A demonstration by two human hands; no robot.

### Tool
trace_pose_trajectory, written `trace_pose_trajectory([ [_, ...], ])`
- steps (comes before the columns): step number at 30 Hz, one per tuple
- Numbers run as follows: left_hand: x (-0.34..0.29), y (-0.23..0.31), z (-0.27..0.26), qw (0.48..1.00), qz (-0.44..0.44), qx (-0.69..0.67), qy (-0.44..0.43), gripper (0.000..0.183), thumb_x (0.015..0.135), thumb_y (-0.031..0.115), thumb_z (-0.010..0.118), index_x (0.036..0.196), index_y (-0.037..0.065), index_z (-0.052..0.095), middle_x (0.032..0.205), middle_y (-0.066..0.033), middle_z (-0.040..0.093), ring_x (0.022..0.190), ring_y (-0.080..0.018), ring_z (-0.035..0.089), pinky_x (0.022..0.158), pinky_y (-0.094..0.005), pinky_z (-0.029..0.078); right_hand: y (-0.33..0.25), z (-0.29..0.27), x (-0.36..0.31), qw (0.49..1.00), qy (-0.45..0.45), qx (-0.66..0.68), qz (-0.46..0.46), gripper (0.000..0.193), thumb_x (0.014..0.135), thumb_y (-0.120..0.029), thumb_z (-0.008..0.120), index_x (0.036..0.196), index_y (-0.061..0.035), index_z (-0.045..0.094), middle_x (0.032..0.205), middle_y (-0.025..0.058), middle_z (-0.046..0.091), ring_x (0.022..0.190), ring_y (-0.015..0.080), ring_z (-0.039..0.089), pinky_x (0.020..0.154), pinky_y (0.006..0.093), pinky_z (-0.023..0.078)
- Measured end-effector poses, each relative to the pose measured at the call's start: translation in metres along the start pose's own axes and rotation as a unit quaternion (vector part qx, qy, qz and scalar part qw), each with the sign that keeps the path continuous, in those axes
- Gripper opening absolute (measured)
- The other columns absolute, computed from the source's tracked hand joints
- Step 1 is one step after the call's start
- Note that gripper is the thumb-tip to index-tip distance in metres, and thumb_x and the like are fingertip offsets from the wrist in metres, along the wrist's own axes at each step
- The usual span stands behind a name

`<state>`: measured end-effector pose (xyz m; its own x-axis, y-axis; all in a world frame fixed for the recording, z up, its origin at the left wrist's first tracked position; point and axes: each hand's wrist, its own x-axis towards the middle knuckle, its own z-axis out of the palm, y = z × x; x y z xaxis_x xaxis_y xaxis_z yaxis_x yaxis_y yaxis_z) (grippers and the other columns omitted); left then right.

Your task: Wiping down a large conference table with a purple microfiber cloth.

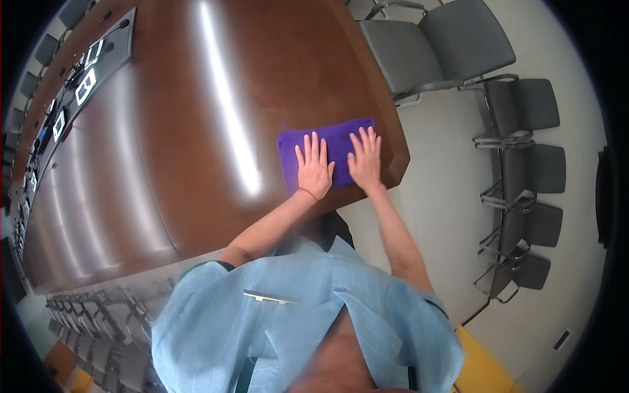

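A purple cloth (339, 147) lies spread out on the brown wooden table (170, 78), close to the table's right corner. My left hand (315, 171) rests flat on the cloth's left half, fingers stretched toward the far side; a thin red band circles that wrist. On the right half, my right hand (365, 159) lies with its fingers spread, their tips near the cloth's far right edge. Neither hand grips the cloth. Its near edge is partly hidden under my hands.
Grey chairs (458, 39) stand beyond the table's right edge, and more grey chairs (524, 170) line the right side. A dark strip down the table's middle carries microphones and small screens (85, 86). Several chairs (98, 314) line the near left edge. Something yellow (481, 360) shows at lower right.
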<state>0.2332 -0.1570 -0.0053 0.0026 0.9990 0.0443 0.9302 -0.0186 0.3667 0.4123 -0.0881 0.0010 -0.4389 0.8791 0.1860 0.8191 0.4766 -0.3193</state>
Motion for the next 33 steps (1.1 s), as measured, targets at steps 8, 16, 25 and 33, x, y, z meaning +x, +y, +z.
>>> trace_pose_trajectory([
  [8,-0.023,0.020,0.018,0.998,-0.042,0.007,-0.045,0.078,0.100,0.045,0.062,0.165,0.013,0.035,0.172,-0.0240,0.021,0.159,-0.0526,0.011,0.126,-0.0675,0.010,-0.002,0.018,-0.030,0.995,-0.094,-0.007,0.017,0.075,0.098,-0.039,0.067,0.164,-0.0178,0.039,0.172,0.0242,0.023,0.159,0.0447,0.018,0.128,0.0616,0.014],
  [16,0.001,0.057,0.034,0.991,-0.126,0.017,-0.038,0.070,0.103,0.049,0.052,0.165,0.022,0.038,0.173,-0.0189,0.024,0.159,-0.0511,0.013,0.125,-0.0693,0.010,0.039,0.011,-0.006,0.992,-0.128,-0.009,0.007,0.079,0.096,-0.046,0.067,0.165,-0.0230,0.037,0.173,0.0233,0.021,0.161,0.0422,0.014,0.128,0.0637,0.010],
  [25,0.152,-0.006,0.016,0.987,-0.153,0.026,0.026,0.067,0.103,0.050,0.052,0.165,0.028,0.038,0.173,-0.0172,0.025,0.160,-0.0459,0.016,0.127,-0.0650,0.011,0.061,0.039,0.169,0.993,-0.107,-0.036,-0.044,0.076,0.101,-0.052,0.060,0.166,-0.0238,0.035,0.174,0.0210,0.018,0.162,0.0405,0.011,0.128,0.0647,0.006],
  [33,0.343,-0.124,-0.005,0.990,-0.098,0.050,0.084,0.066,0.104,0.051,0.052,0.163,0.027,0.040,0.172,-0.0177,0.026,0.160,-0.0433,0.017,0.129,-0.0621,0.010,0.064,0.097,0.379,0.995,-0.051,-0.079,-0.038,0.072,0.104,-0.056,0.051,0.166,-0.0230,0.035,0.173,0.0212,0.024,0.161,0.0408,0.015,0.127,0.0659,0.011],
])
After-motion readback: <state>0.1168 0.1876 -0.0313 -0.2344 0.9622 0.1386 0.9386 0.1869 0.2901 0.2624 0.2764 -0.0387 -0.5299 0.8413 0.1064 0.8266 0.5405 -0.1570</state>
